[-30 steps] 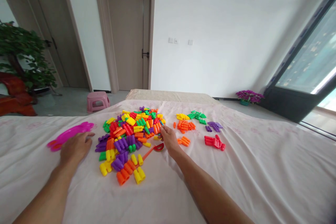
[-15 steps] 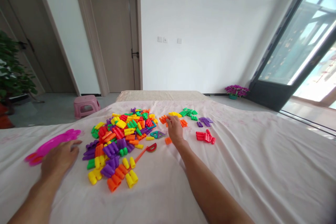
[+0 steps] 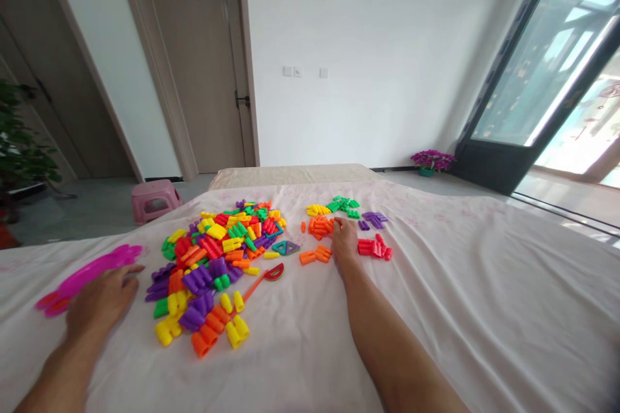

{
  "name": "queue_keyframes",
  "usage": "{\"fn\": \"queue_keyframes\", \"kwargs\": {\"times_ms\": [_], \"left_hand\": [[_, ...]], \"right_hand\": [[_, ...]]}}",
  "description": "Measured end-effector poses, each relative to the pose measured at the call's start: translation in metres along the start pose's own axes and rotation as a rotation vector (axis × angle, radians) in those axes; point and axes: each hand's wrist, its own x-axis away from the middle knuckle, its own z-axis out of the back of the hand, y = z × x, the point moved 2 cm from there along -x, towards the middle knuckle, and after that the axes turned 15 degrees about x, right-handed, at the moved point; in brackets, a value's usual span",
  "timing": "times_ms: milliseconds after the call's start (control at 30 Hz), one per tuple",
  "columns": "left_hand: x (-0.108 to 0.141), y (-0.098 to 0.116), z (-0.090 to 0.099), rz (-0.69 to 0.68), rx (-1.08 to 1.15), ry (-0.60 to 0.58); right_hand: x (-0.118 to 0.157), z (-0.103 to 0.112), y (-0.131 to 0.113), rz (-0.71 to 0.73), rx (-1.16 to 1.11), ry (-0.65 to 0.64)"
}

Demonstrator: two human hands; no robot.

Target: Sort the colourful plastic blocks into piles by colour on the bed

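Orange blocks (image 3: pixel 320 226) lie sorted on the bed (image 3: pixel 484 310), touched by the fingertips of the outstretched right hand (image 3: pixel 345 244); whether anything is gripped cannot be told. The left hand (image 3: pixel 99 303) is laid flat and open, empty, beside a pink tray (image 3: pixel 72 279).

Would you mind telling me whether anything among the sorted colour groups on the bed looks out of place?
Only slightly: a few orange pieces lie apart from the main orange group, just left of the right hand. The yellow, green, purple and red groups each look single-coloured.
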Motion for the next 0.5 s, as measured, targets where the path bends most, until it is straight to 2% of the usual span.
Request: {"fn": "queue_keyframes", "kwargs": {"times_ms": [167,300,500], "left_hand": [[0.009,0.011,0.009,0.012,0.017,-0.022],[0.014,0.015,0.012,0.034,0.019,-0.005],[0.028,0.026,0.014,-0.038,-0.072,-0.009]], "right_hand": [[0.005,0.009,-0.005,-0.076,0.092,-0.063],[0.008,0.013,-0.01,-0.052,0.142,-0.04],[0.012,0.015,-0.015,-0.022,0.145,-0.005]]}}
